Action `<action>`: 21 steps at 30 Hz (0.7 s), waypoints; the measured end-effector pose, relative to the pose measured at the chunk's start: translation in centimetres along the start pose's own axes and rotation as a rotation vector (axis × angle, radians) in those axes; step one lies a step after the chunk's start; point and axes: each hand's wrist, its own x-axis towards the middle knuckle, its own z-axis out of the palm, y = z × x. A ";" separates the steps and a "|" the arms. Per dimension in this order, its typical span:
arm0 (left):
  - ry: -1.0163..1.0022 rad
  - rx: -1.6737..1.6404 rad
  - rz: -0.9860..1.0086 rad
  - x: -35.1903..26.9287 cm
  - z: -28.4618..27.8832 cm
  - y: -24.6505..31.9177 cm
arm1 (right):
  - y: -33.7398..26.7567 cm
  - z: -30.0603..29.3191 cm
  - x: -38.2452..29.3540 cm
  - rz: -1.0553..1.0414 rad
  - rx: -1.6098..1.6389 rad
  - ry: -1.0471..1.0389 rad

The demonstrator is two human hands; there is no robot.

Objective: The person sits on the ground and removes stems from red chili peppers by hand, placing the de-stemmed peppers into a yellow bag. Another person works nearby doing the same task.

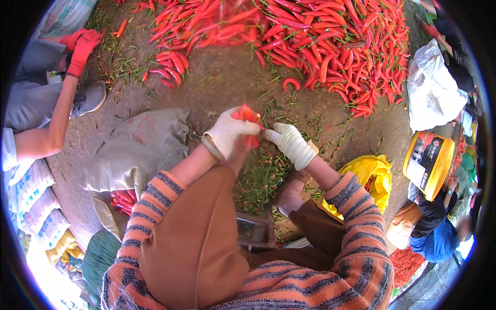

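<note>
My left hand [232,133], in a white glove, holds several red chili peppers [247,113] above my knees. My right hand [290,143], in a striped knit glove, touches the stem side of these peppers with thumb and fingers pinched together. Below both hands lies a heap of green pepper stems [259,178] between my legs. Beyond them, a big pile of red chili peppers [329,42] covers the ground, and a small group of peppers [170,66] lies at its left edge.
A grey sack [143,143] with peppers at its mouth lies left. At right are a yellow bag [368,174], a yellow bucket [429,162] and a white sack [434,85]. A co-worker's red-gloved hands [81,48] are at upper left; other people sit along the right edge.
</note>
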 end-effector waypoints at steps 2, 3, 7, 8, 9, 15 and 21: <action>-0.054 -0.179 -0.026 -0.1 -0.5 -0.1 | -0.7 0.6 -1.2 -0.083 -0.048 0.063; -0.039 -0.185 -0.053 -0.2 -0.8 0.0 | -1.0 1.0 -1.5 -0.125 -0.070 0.069; -0.117 -0.207 -0.081 -0.5 -1.7 0.1 | -1.7 1.4 -2.5 -0.258 -0.100 0.011; -0.156 -0.200 -0.084 -0.6 -1.7 0.2 | -1.8 1.2 -2.5 -0.302 -0.170 -0.004; -0.190 -0.184 -0.087 -0.6 -1.7 0.1 | -1.8 1.0 -2.5 -0.348 -0.200 -0.036; -0.221 -0.175 -0.154 -0.1 -1.7 0.2 | -2.5 0.5 -4.0 -0.377 -0.245 -0.100; -0.005 -0.158 -0.101 0.7 -3.4 2.2 | -5.9 -0.9 -1.4 -0.928 -1.463 -0.215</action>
